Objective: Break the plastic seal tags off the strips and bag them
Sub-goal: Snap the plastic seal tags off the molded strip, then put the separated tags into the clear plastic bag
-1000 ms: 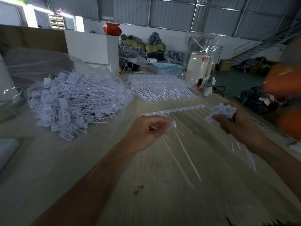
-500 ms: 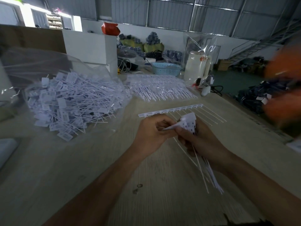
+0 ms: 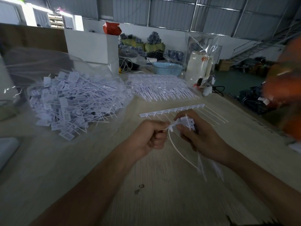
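The wooden bench (image 3: 162, 193) carries, toward its far left corner, a clear plastic bag (image 3: 76, 98) heaped with loose seal tags, and at the far edge a stack of unbroken strips (image 3: 162, 90). One strip (image 3: 172, 110) lies crosswise just beyond the hands. The right hand (image 3: 200, 139) clutches a bunch of tags (image 3: 187, 123), tails trailing toward the near edge. The left hand (image 3: 146, 137) pinches what seems to be one tag's head, directly left of the bunch; the bag lies on its side.
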Demonstrator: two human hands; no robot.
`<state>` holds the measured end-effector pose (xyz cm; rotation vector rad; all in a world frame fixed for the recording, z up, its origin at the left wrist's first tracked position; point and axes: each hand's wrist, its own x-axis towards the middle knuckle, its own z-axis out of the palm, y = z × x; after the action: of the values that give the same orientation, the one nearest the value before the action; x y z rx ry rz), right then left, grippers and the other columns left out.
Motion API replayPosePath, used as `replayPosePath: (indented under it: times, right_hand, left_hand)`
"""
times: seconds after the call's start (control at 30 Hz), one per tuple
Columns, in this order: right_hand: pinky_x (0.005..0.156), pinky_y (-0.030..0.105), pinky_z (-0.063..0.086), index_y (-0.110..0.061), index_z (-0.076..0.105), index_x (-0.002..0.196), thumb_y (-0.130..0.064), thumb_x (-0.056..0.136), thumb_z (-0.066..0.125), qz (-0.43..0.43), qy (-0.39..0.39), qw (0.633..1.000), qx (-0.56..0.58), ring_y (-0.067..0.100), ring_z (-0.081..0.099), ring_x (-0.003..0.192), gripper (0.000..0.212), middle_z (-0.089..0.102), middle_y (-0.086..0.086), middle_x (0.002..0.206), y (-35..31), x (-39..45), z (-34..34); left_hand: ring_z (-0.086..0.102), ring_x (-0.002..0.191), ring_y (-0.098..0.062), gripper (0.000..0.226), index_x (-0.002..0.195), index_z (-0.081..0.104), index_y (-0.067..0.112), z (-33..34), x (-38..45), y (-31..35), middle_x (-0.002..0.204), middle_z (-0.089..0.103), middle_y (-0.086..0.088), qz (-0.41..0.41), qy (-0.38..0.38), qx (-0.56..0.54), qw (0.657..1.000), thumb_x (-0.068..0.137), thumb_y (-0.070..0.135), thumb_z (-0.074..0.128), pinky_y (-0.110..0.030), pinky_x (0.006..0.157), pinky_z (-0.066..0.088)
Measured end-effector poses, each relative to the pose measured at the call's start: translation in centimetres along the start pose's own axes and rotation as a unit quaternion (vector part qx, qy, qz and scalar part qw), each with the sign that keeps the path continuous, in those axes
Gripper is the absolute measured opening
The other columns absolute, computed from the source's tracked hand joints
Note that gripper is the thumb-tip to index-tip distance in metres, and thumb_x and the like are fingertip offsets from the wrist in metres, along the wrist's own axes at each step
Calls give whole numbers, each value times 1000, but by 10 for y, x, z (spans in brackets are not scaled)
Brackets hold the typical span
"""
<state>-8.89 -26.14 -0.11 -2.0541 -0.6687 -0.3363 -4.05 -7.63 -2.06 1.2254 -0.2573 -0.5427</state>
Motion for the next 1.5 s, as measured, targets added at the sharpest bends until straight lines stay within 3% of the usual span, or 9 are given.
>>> replayPosePath:
  times: [0.17, 0.3, 0.4, 0.53, 0.93, 1.1, 1.23, 1.37, 1.5]
  right_hand:
    - [60, 47, 50, -28, 51, 122, -12, 103, 48, -87, -123, 964, -219, 32, 63, 68, 25, 66, 12, 90, 17, 5, -24]
    - [63, 42, 57, -26, 56, 114, -22, 103, 51, -127, -42, 952, -276, 6, 69, 76, 13, 73, -9, 99, 26, 4, -53]
    - [51, 34, 53, -36, 56, 106, -52, 93, 48, 45, 105, 973, -203, 6, 62, 56, 22, 67, -12, 71, 30, -5, -72]
    - [63, 30, 58, -34, 57, 107, -49, 96, 51, 162, 58, 985, -3, 17, 71, 71, 20, 73, -2, 86, 20, -13, -26]
    - [44, 24, 27, -14, 47, 101, -23, 104, 50, 89, 136, 959, 232, 11, 34, 49, 9, 51, 2, 65, -39, 63, 62]
    - [41, 15, 33, -25, 48, 111, -17, 103, 51, -73, 138, 965, 212, -1, 44, 47, 12, 56, 1, 73, -88, 141, 117]
    - [57, 21, 43, -17, 43, 136, -18, 103, 49, -148, -15, 989, 7, 10, 61, 65, 33, 61, -3, 81, -98, 207, 197]
    - [87, 38, 48, -19, 39, 145, -22, 103, 51, -124, -157, 966, -163, 36, 61, 112, 43, 63, 22, 126, -75, 264, 255]
    - [88, 40, 49, -20, 42, 140, -24, 102, 52, -139, -181, 955, -191, 37, 62, 111, 40, 63, 23, 126, -67, 302, 277]
  left_hand:
    - [17, 34, -5, 41, 56, 46, 18, -11, -4, 2, 44, 25, 8, -97, -66, 59, 991, 96, 11, 45, -20, 37, 10]
    - [23, 37, -5, 29, 64, 58, 12, -23, -11, 11, 47, 29, 7, -85, -164, 97, 978, 92, 20, 58, -20, 39, 15]
    - [31, 43, -10, 21, 88, 69, 0, -21, -8, 11, 52, 39, 1, 48, -72, 127, 988, 91, 20, 66, -21, 44, 24]
    - [41, 45, -11, 20, 76, 73, 13, 2, 4, 0, 52, 51, -2, 223, 60, 161, 960, 94, 15, 64, -21, 45, 32]
    - [63, 75, 2, 7, 94, 66, 22, -48, -29, 48, 83, 68, 14, 404, 385, 294, 776, 95, 28, 62, -11, 66, 46]
    - [57, 103, -36, 40, 117, 56, 5, -155, -68, 65, 111, 59, -18, 357, 681, 241, 592, 80, 9, 72, -48, 94, 44]
    - [43, 124, -40, 73, 141, 42, 13, -198, -87, 80, 135, 45, -17, 232, 796, 272, 488, 77, 25, 75, -47, 98, 36]
    - [43, 127, -39, 79, 147, 36, 13, -223, -87, 105, 141, 47, -18, 119, 793, 315, 508, 82, 36, 76, -47, 98, 37]
    - [67, 97, -34, 18, 105, 70, 6, -240, -82, 127, 103, 72, -16, 150, 742, 344, 556, 92, 13, 61, -33, 69, 43]
